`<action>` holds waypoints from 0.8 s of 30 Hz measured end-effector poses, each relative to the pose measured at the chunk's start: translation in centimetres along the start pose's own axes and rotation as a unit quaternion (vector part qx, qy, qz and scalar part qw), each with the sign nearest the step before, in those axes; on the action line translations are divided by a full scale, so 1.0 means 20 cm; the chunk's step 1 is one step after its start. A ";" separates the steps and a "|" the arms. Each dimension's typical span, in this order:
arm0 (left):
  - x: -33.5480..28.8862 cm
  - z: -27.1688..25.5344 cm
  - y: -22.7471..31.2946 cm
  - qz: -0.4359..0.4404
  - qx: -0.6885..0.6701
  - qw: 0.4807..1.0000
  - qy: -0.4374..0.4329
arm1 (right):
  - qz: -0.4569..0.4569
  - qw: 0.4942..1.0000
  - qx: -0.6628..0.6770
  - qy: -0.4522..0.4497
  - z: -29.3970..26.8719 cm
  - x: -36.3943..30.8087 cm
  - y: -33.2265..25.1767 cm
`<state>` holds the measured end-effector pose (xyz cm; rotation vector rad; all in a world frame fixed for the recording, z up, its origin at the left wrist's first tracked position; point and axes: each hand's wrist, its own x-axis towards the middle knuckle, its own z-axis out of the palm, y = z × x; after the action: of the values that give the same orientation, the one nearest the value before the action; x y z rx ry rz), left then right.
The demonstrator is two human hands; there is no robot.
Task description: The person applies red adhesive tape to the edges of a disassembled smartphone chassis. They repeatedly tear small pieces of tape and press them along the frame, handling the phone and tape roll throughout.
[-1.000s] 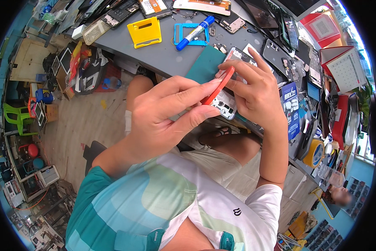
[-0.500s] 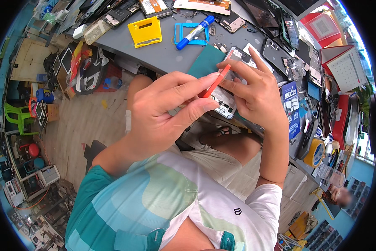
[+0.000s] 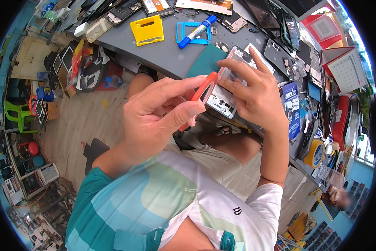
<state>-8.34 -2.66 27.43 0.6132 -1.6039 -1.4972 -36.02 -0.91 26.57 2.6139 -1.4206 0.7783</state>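
Opened phone (image 3: pixel 227 98), back cover off and inner parts showing, sits in a person's right hand (image 3: pixel 255 94) at the near edge of a grey workbench (image 3: pixel 163 54), beside a teal mat (image 3: pixel 207 62).

Fingers of that hand close round the phone's upper end, while the left hand (image 3: pixel 158 115) pinches an orange plastic pry tool (image 3: pixel 204 94) between thumb and fingers, its tip touching the phone's left edge. By the look of it, the work stands at the prying stage; a next move would call for a steady hold on the body and light pressure along the seam so nothing inside is nicked. Farther back on the bench lie a yellow stand (image 3: pixel 147 30), a blue stand (image 3: pixel 192 32) with a blue marker (image 3: pixel 196 31) across it, and other dismantled phones.
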 end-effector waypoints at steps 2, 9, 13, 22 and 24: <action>0.00 0.00 0.00 -0.001 0.001 1.000 0.000 | -0.009 1.000 0.011 0.001 0.00 0.00 -0.01; 0.01 0.00 0.01 -0.013 0.000 1.000 0.009 | -0.024 0.999 0.036 -0.004 0.01 0.00 -0.02; 0.02 0.00 0.00 -0.010 0.004 1.000 0.014 | -0.029 0.999 0.040 -0.006 0.01 0.01 -0.02; 0.05 0.03 -0.02 -0.012 -0.066 0.997 0.050 | -0.035 0.999 0.041 -0.003 0.01 0.01 -0.03; 0.05 0.03 -0.02 -0.012 -0.067 0.996 0.052 | -0.034 0.998 0.053 -0.006 0.01 0.01 -0.03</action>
<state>-9.49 -3.25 27.41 0.6261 -1.4099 -1.5492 -35.29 -0.69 26.50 2.7342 -1.3207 0.8540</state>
